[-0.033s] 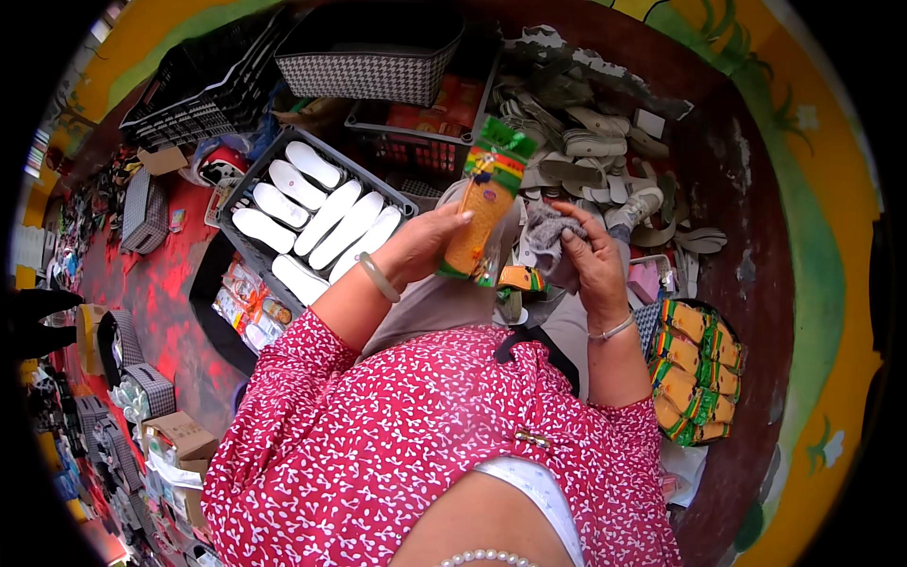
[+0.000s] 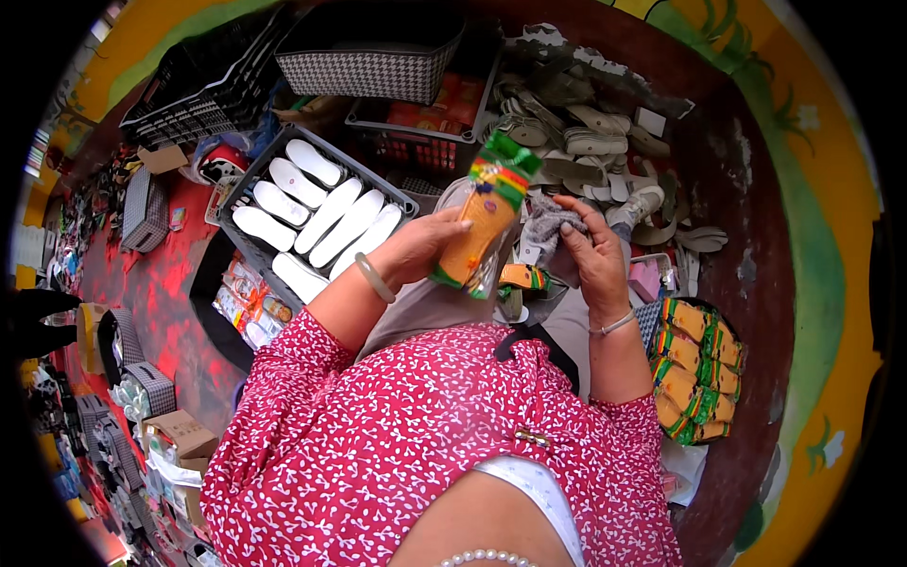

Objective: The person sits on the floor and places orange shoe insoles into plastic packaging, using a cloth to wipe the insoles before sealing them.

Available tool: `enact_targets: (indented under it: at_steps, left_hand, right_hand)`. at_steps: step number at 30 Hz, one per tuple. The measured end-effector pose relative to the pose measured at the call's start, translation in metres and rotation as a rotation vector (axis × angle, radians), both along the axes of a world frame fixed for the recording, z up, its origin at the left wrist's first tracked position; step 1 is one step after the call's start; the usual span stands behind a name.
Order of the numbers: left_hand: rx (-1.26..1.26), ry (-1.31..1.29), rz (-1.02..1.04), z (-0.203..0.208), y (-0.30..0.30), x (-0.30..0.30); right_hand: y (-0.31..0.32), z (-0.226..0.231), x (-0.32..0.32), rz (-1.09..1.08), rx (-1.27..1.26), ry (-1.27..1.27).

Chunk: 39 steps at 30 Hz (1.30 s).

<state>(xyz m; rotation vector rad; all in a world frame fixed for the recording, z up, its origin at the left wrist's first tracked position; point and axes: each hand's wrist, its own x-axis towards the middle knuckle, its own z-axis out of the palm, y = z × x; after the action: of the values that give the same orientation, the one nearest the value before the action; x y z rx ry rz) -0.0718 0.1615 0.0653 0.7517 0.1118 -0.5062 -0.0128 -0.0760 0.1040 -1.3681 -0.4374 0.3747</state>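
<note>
My left hand grips the edge of a flat, long packet. It has green ends, a printed band and a clear front over an orange-yellow insole-shaped piece. The packet is held up in front of my lap, tilted with its top to the right. My right hand pinches a crumpled grey cloth, close to the packet but apart from it. Just below, between my legs, lies another packet of the same colours.
At the left stands a grey crate with white shoe soles. A round-edged basket of similar packets sits at my right. Beyond my hands are a heap of pale soles, a patterned basket and a black crate.
The packet in my left hand has dropped slightly and tilted further, its top going right and its lower end left. My right hand with the cloth has barely moved.
</note>
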Motion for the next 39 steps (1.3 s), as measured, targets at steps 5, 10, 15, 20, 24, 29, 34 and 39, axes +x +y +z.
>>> enact_targets:
  at_steps: [5,10,15,20,24,29,34,39]
  left_hand:
    - [0.151,0.03,-0.037,-0.008,0.009,-0.023]
    - [0.221,-0.018,0.0,-0.014,0.011,-0.028]
    - [0.224,0.027,-0.047,-0.008,0.017,-0.022]
    - [0.228,0.072,-0.077,-0.015,0.023,-0.019]
    - [0.197,0.082,-0.096,-0.019,0.027,-0.019]
    - [0.26,0.083,-0.102,-0.017,0.031,-0.02]
    - [0.273,0.082,-0.13,-0.018,0.036,-0.024]
    - [0.317,0.087,-0.132,-0.019,0.042,-0.034]
  right_hand:
    - [0.046,-0.042,-0.016,0.008,-0.27,-0.716]
    - [0.066,-0.072,-0.029,0.126,-0.471,-1.097]
    - [0.074,-0.07,0.001,0.052,-0.507,-1.039]
    - [0.079,-0.078,0.018,0.015,-0.485,-0.976]
    - [0.081,-0.085,0.028,-0.069,-0.488,-0.925]
    - [0.082,-0.097,0.041,-0.059,-0.444,-0.936]
    - [0.081,-0.104,0.044,-0.045,-0.413,-0.927]
    - [0.085,-0.092,0.026,-0.106,-0.492,-0.988]
